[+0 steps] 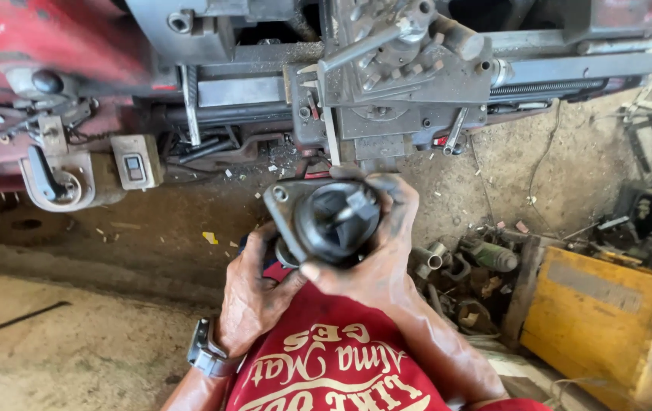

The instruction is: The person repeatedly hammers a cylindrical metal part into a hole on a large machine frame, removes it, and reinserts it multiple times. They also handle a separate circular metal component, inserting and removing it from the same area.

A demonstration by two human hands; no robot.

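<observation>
At frame centre, below the lathe carriage (387, 84), the left hand (254, 293) and right hand (375, 251) are both clamped around a greasy flanged metal housing (326, 217), seemingly heavy, rigid and slippery, best gripped by its flange and body.

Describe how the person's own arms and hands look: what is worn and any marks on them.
Both forearms are bare, with no sleeves reaching them and no gloves. The left hand has a dark wristwatch with a chunky case strapped at the wrist. The right hand wears nothing; its fingers and knuckles are smeared with dark grease. A red shirt with pale lettering shows between the arms.
</observation>
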